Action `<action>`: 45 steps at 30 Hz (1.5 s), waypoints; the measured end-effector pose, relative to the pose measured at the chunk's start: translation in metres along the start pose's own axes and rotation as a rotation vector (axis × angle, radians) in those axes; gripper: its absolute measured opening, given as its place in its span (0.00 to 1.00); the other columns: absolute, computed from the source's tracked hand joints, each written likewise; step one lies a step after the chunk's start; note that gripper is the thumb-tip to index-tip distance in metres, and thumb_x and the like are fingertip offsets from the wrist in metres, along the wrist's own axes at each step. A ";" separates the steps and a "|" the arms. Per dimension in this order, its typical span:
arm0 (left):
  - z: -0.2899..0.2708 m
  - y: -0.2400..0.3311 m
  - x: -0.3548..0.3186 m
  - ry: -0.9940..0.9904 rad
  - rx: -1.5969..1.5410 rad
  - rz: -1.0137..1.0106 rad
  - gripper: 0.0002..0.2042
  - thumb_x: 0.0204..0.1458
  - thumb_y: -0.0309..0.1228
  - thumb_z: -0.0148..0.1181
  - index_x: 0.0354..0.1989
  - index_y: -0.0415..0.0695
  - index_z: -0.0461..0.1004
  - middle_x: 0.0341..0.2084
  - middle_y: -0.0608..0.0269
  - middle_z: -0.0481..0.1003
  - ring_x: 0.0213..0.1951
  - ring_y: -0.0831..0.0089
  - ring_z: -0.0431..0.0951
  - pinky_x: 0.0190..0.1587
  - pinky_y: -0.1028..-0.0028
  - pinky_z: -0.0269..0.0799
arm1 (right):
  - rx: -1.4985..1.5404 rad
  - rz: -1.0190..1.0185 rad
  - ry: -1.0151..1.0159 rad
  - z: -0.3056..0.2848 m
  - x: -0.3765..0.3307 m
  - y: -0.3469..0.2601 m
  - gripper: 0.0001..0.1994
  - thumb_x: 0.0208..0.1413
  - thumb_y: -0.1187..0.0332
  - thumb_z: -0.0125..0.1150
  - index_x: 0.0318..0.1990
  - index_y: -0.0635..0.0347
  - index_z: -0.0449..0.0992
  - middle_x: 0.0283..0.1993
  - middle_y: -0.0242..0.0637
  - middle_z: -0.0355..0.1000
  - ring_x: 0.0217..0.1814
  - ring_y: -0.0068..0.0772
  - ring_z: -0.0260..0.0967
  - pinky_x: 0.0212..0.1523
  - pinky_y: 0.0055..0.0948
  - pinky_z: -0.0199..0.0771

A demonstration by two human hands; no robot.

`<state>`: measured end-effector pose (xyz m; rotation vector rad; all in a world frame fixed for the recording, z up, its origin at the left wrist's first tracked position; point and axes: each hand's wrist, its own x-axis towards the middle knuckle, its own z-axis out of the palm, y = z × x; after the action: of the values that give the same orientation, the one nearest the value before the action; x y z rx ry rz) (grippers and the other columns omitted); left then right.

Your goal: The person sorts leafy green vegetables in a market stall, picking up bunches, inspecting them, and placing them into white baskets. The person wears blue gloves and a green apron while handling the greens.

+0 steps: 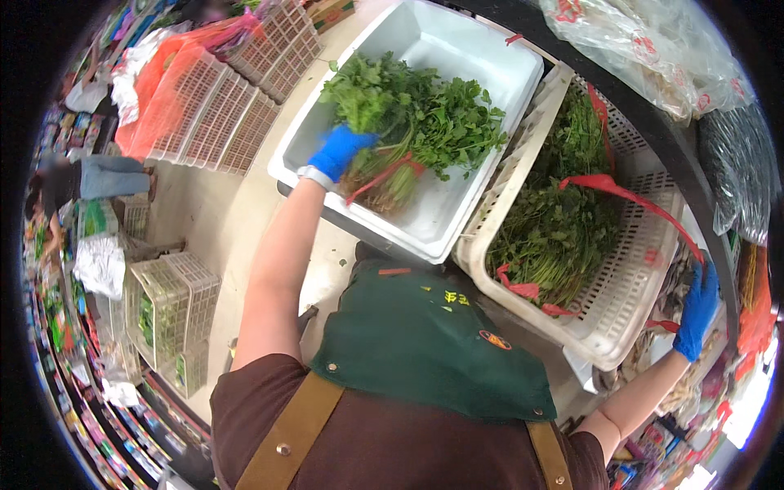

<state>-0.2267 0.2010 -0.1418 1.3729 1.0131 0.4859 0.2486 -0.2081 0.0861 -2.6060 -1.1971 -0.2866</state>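
Observation:
My left hand [336,153], in a blue glove, is closed on a bunch of leafy greens [359,102] at the left side of a white tub [282,159]. Motion blurs the hand and these leaves. Beside them in the tub lie more leafy greens [461,122], their stems bound by a red tie [384,175]. Far to the right, my right hand [697,314], also gloved in blue, has its fingertips on the end of a red plastic strip [608,184]. That strip runs across a white slotted crate [523,298] holding more greens [555,237].
Stacked plastic crates [216,114] under orange netting stand at the upper left. Another crate [175,302] sits on the floor at left, near a person [110,175]. Clear plastic bags [645,49] hang at the upper right, past a dark curved rail [621,98].

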 end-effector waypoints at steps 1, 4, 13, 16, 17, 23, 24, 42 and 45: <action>0.006 -0.014 0.008 0.041 0.171 0.041 0.26 0.39 0.35 0.64 0.47 0.35 0.66 0.38 0.54 0.73 0.39 0.65 0.73 0.44 0.71 0.67 | -0.019 0.083 -0.010 0.007 -0.009 0.007 0.18 0.56 0.64 0.49 0.50 0.66 0.66 0.48 0.49 0.68 0.49 0.39 0.67 0.49 0.31 0.64; 0.035 -0.034 0.025 0.125 0.534 0.099 0.35 0.32 0.40 0.69 0.49 0.36 0.63 0.42 0.50 0.71 0.44 0.60 0.71 0.47 0.68 0.65 | 0.361 0.456 -0.105 0.042 -0.039 -0.014 0.13 0.56 0.64 0.49 0.45 0.62 0.69 0.23 0.35 0.70 0.18 0.22 0.63 0.17 0.20 0.60; 0.040 -0.022 0.019 0.035 0.648 0.081 0.30 0.34 0.39 0.67 0.44 0.35 0.64 0.38 0.42 0.70 0.42 0.49 0.71 0.45 0.64 0.67 | 0.805 0.857 -0.387 0.082 -0.091 -0.040 0.20 0.52 0.57 0.50 0.50 0.55 0.64 0.28 0.32 0.71 0.17 0.18 0.60 0.17 0.17 0.56; 0.037 -0.011 0.026 -0.033 0.650 0.103 0.25 0.38 0.39 0.63 0.43 0.36 0.66 0.37 0.43 0.71 0.41 0.51 0.72 0.44 0.64 0.68 | 0.159 0.586 -0.385 0.121 -0.119 0.023 0.27 0.52 0.64 0.53 0.59 0.62 0.55 0.54 0.49 0.62 0.56 0.33 0.61 0.51 0.29 0.63; 0.033 -0.014 0.027 0.002 0.671 0.046 0.24 0.38 0.39 0.62 0.41 0.36 0.67 0.36 0.43 0.72 0.41 0.51 0.72 0.44 0.64 0.68 | 0.177 0.445 -0.275 0.108 -0.107 -0.021 0.27 0.52 0.66 0.53 0.60 0.62 0.54 0.56 0.49 0.60 0.58 0.34 0.58 0.54 0.29 0.58; 0.049 -0.017 0.016 0.108 0.899 0.072 0.22 0.37 0.38 0.63 0.38 0.38 0.67 0.34 0.44 0.72 0.39 0.51 0.73 0.42 0.63 0.69 | 1.039 0.193 0.039 0.044 -0.094 -0.248 0.21 0.50 0.75 0.54 0.54 0.63 0.63 0.57 0.39 0.61 0.59 0.33 0.57 0.57 0.32 0.57; 0.048 -0.020 0.021 0.093 0.898 0.096 0.23 0.37 0.38 0.63 0.39 0.38 0.66 0.34 0.44 0.73 0.39 0.52 0.73 0.42 0.63 0.69 | 1.202 0.159 -0.070 0.051 -0.104 -0.285 0.20 0.50 0.74 0.54 0.53 0.63 0.64 0.56 0.39 0.62 0.58 0.33 0.59 0.56 0.32 0.58; -0.066 0.047 0.020 -0.441 -0.390 -0.037 0.17 0.44 0.26 0.57 0.45 0.39 0.68 0.29 0.63 0.72 0.28 0.74 0.73 0.32 0.76 0.70 | 1.426 0.594 -0.449 0.378 -0.087 -0.409 0.28 0.40 0.62 0.68 0.49 0.67 0.66 0.47 0.39 0.68 0.47 0.30 0.65 0.49 0.26 0.63; -0.086 0.087 -0.003 -0.408 -0.421 0.012 0.17 0.43 0.25 0.56 0.45 0.38 0.67 0.29 0.62 0.72 0.28 0.73 0.73 0.33 0.75 0.69 | 1.463 0.630 -0.472 0.382 -0.081 -0.409 0.26 0.41 0.62 0.67 0.47 0.64 0.69 0.46 0.37 0.69 0.46 0.30 0.66 0.49 0.26 0.64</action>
<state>-0.2753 0.2636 -0.0492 1.0419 0.5309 0.3800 -0.0887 0.1107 -0.2372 -1.5153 -0.2726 0.9821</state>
